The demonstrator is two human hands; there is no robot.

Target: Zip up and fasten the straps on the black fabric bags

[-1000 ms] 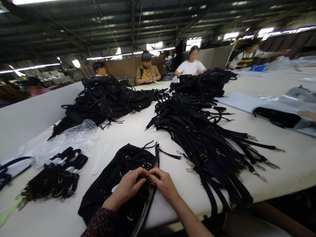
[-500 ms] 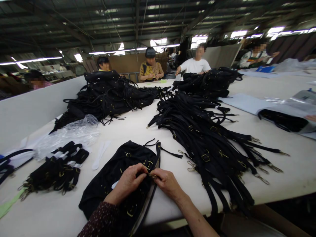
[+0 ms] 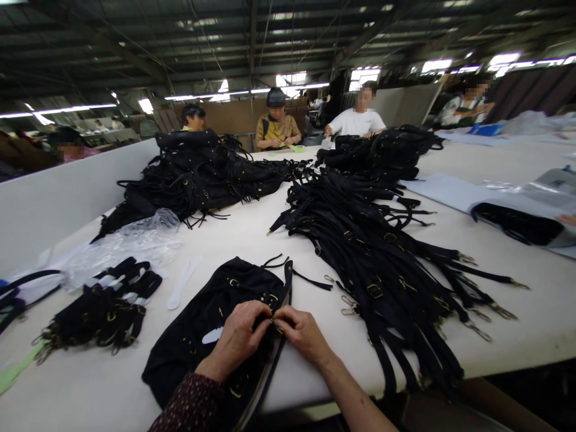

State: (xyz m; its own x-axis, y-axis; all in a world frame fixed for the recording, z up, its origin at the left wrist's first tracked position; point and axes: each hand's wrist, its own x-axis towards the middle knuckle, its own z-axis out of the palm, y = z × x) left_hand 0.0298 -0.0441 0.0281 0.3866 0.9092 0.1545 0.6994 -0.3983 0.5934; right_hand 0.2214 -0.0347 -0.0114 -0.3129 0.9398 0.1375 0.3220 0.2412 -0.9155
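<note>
A black bag (image 3: 211, 324) with small brass buckles lies on the white table (image 3: 288, 240) right in front of me. My left hand (image 3: 238, 339) and my right hand (image 3: 303, 336) meet over its right side, fingertips pinched together on a small metal clasp at the end of a black strap (image 3: 272, 366) that runs down toward the table's near edge. The clasp itself is mostly hidden by my fingers.
A long heap of black straps with metal clips (image 3: 373, 252) stretches along the right. Black bags (image 3: 202, 174) are piled at the back left. Clear plastic wrap (image 3: 130, 243), a bundle of short straps (image 3: 103, 312) and a white plastic strip (image 3: 182, 288) lie left. Several people sit behind.
My hands stay pinched on the clasp and have shifted only slightly. The camera has tilted a little, nothing else on the table has moved.
</note>
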